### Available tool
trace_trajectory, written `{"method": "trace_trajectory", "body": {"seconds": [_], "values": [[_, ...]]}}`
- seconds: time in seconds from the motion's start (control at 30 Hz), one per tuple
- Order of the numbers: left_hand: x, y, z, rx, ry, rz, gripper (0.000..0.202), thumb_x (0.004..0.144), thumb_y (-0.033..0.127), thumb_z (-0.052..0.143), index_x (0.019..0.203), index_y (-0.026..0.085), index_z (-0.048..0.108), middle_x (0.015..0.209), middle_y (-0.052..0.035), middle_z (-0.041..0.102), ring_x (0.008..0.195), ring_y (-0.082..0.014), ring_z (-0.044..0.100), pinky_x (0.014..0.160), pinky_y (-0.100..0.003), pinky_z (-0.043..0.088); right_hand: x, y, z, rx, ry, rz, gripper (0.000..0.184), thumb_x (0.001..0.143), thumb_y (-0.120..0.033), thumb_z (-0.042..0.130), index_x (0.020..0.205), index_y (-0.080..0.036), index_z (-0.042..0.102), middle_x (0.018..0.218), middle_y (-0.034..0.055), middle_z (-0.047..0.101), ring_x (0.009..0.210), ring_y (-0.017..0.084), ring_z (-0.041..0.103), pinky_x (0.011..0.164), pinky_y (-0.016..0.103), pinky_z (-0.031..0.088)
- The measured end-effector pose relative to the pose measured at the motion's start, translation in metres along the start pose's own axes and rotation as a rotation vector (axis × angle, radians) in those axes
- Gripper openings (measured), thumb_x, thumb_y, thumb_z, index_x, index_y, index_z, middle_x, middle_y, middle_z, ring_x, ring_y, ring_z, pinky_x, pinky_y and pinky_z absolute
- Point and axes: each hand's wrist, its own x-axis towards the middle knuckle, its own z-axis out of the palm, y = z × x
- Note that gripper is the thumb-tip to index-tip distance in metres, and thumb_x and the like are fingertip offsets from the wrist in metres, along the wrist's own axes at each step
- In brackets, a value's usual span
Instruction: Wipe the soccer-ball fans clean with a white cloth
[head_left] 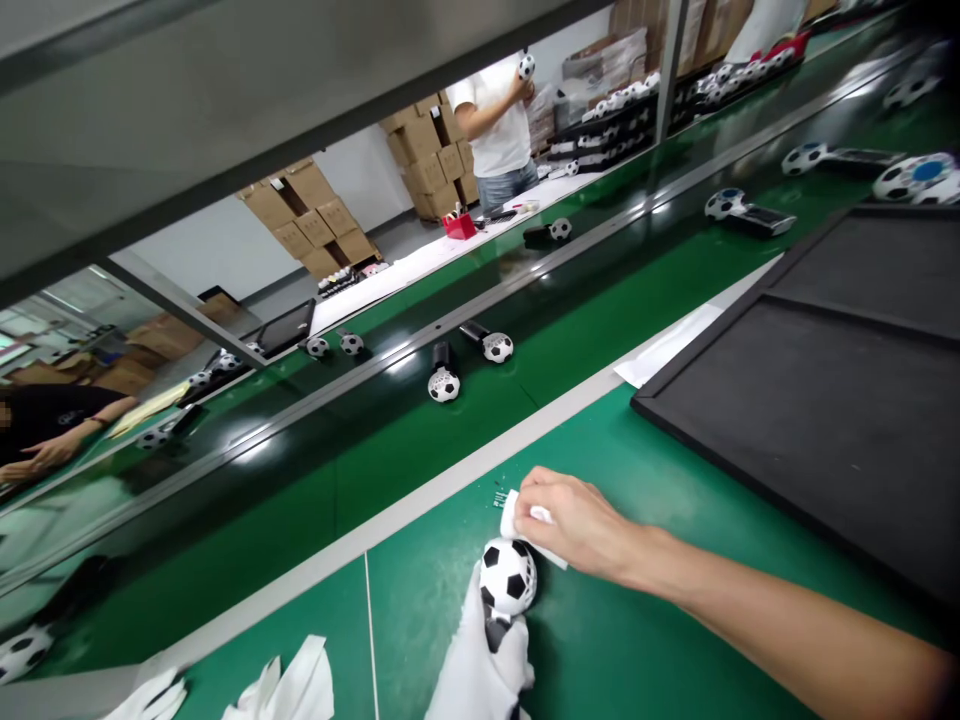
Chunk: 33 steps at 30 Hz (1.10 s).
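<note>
Here, the left hand (480, 660) clasps one football-headed device (508, 578), the right hand (568, 515) one white cloth (509, 516).

Gloved left hand (474, 655) curled; bare right hand (568, 515) pinching.

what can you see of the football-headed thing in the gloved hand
The football-headed thing has a round white head with black patches and small slots, plastic-looking. A dark part shows below, within the gloved left hand, which hides much of it. The head points away from the wearer, over the green table, near the white cloth; whether they touch is unclear.
</note>
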Motion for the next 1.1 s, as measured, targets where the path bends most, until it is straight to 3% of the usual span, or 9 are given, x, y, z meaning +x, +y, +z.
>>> {"method": "trace_trajectory", "body": {"seconds": [0.23, 0.43, 0.57, 0.8, 0.97, 1.1], "values": [[0.003, 0.002, 0.001, 0.005, 0.0, 0.004, 0.03, 0.089, 0.034, 0.053, 0.111, 0.014, 0.054, 0.096, -0.0049, 0.059, 0.073, -0.0116, 0.058, 0.061, -0.026, 0.053, 0.001, -0.002, 0.011, -0.04, -0.008, -0.034, 0.016, 0.079, -0.014, 0.049, 0.07, -0.02, 0.061, 0.083, 0.0001, 0.058, 0.07, 0.013, 0.053, 0.064, 0.026, 0.038], [0.003, 0.004, -0.001, 0.029, 0.007, 0.013, 0.029, 0.089, 0.033, 0.054, 0.111, 0.014, 0.053, 0.098, -0.0053, 0.059, 0.075, -0.0124, 0.059, 0.064, -0.028, 0.053, 0.007, 0.0, 0.0, -0.018, 0.035, -0.038, 0.013, 0.077, -0.018, 0.053, 0.07, -0.021, 0.064, 0.086, 0.0005, 0.059, 0.076, 0.014, 0.056, 0.069, 0.027, 0.038], [0.005, 0.003, -0.002, 0.038, 0.014, 0.005, 0.03, 0.089, 0.033, 0.053, 0.113, 0.015, 0.053, 0.102, -0.0063, 0.059, 0.079, -0.0138, 0.06, 0.068, -0.03, 0.054, 0.0, -0.007, 0.006, -0.023, -0.013, -0.023, 0.013, 0.075, -0.015, 0.053, 0.069, -0.021, 0.063, 0.084, -0.0005, 0.059, 0.073, 0.013, 0.056, 0.066, 0.026, 0.038], [0.007, 0.002, 0.0, 0.063, 0.023, 0.019, 0.033, 0.089, 0.036, 0.053, 0.114, 0.015, 0.052, 0.102, -0.0066, 0.059, 0.08, -0.0141, 0.059, 0.068, -0.031, 0.054, 0.01, 0.003, 0.002, -0.002, 0.037, 0.018, 0.012, 0.073, -0.018, 0.056, 0.07, -0.021, 0.066, 0.086, 0.0022, 0.062, 0.078, 0.016, 0.058, 0.069, 0.027, 0.04], [0.007, 0.003, 0.001, 0.067, 0.029, 0.011, 0.032, 0.089, 0.034, 0.053, 0.114, 0.015, 0.052, 0.104, -0.0068, 0.059, 0.082, -0.0148, 0.059, 0.07, -0.032, 0.054, 0.004, -0.006, 0.005, -0.025, -0.002, 0.003, 0.013, 0.073, -0.016, 0.055, 0.069, -0.021, 0.066, 0.084, 0.001, 0.062, 0.074, 0.015, 0.058, 0.066, 0.026, 0.04], [0.008, 0.005, 0.001, 0.078, 0.033, 0.016, 0.031, 0.089, 0.033, 0.053, 0.113, 0.015, 0.053, 0.102, -0.0063, 0.059, 0.08, -0.0141, 0.059, 0.068, -0.031, 0.054, 0.016, -0.006, 0.005, -0.044, -0.017, 0.03, 0.012, 0.071, -0.017, 0.056, 0.069, -0.021, 0.067, 0.086, 0.0026, 0.064, 0.075, 0.017, 0.059, 0.066, 0.028, 0.04]]}}
